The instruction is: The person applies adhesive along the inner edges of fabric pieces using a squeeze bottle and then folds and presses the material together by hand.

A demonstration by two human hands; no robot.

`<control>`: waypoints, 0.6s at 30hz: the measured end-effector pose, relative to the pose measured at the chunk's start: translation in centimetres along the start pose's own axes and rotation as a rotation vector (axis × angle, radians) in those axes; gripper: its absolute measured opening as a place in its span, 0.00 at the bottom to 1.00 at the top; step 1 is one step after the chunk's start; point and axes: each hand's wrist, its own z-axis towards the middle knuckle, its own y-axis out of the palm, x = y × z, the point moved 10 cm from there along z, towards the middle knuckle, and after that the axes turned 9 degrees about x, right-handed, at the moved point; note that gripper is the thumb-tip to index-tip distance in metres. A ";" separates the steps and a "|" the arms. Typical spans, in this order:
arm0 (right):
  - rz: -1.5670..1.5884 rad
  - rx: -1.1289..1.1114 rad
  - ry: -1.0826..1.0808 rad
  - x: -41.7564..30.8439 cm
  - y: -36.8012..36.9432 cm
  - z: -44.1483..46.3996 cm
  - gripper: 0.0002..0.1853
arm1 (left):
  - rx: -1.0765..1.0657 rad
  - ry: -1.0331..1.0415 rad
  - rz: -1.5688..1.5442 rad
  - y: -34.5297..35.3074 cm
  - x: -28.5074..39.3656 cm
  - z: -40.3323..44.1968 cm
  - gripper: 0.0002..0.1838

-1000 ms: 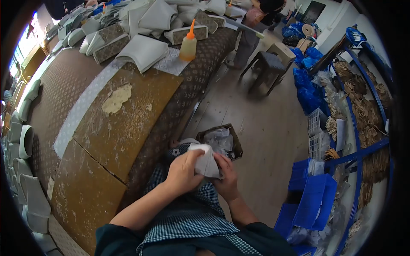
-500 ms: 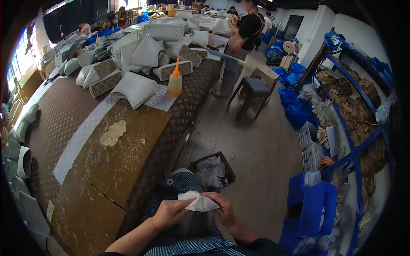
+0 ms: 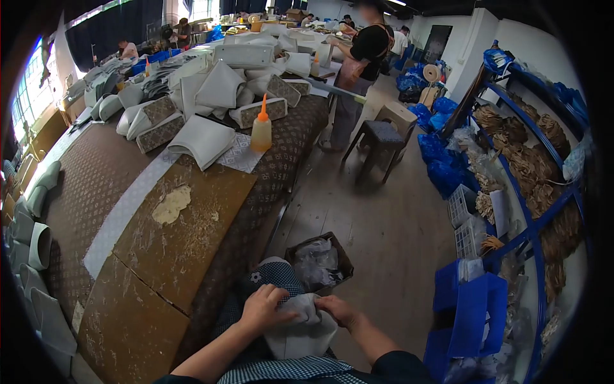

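Pale piece [image 3: 299,336]: one, right of the board [image 3: 160,275], above the lap. Left hand [image 3: 263,307]: half open, thumb and fingers on the piece's left upper part. Right hand [image 3: 339,311]: fingers curled in, gripping its right upper edge. Bottle [image 3: 261,133]: orange-tipped, upright, just past the board's far end. Box [image 3: 341,251]: right of the board, on the floor, holding clear plastic.

Looks like a leather-goods workshop, with pale pieces [image 3: 214,83] heaped on a long surface [image 3: 96,166] beside glue-like bottles [image 3: 261,131].
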 end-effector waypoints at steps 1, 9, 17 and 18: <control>0.009 -0.001 0.002 0.0 0.0 0.2 0.16 | -0.005 0.084 0.010 -1.1 2.1 -0.2 0.33; -0.594 0.295 -0.701 -7.1 3.5 -3.3 0.23 | -0.027 -0.055 0.038 0.9 -1.4 -1.4 0.26; -0.778 0.326 -0.217 0.3 -5.4 0.1 0.20 | -0.080 -0.075 -0.172 -2.0 -3.3 4.2 0.21; -0.741 0.408 -0.437 -3.6 -3.6 -2.1 0.17 | -0.034 -0.045 -0.254 -2.3 -3.5 5.1 0.24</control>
